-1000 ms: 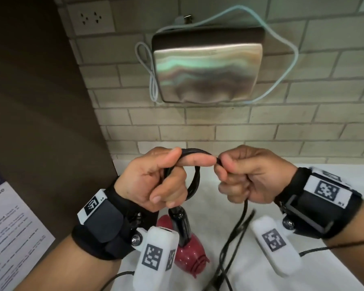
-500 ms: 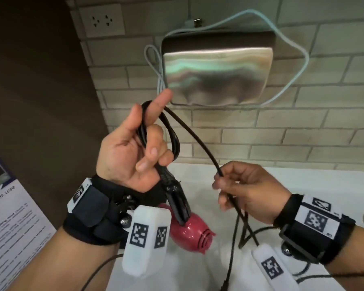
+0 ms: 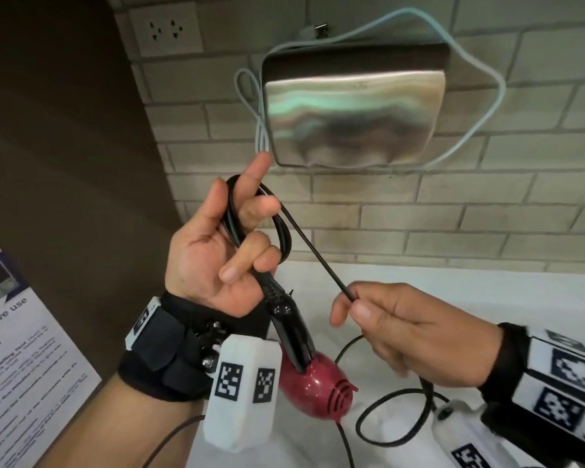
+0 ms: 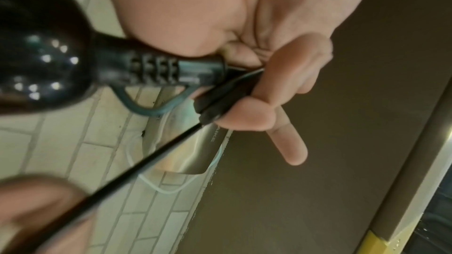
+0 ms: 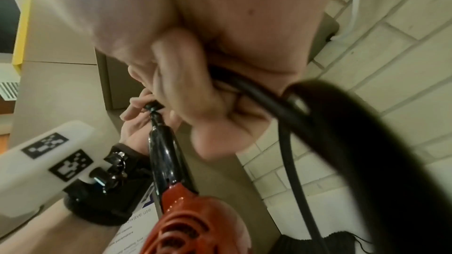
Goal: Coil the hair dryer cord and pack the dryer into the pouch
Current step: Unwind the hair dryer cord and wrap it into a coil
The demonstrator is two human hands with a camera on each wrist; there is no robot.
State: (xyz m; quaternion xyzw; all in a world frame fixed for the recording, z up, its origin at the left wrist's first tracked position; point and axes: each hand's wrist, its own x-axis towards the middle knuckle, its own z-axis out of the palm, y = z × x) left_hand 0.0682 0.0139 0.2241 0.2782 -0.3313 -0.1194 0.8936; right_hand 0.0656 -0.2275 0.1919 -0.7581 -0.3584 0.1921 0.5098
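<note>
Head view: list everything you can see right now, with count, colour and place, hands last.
hair dryer: one, dark red body with black handle, hanging below the left hand over the white counter
cord: one, black, looped in the left hand, stretched to the right hand, slack on the counter
counter: one, white, below the wall
metal box: one, silver, on the brick wall
cable: one, pale, around the box
socket: one, white, upper left wall
printed sheet: one, white, far left
left hand: holds the loops
right hand: fingers pinch the cord
</note>
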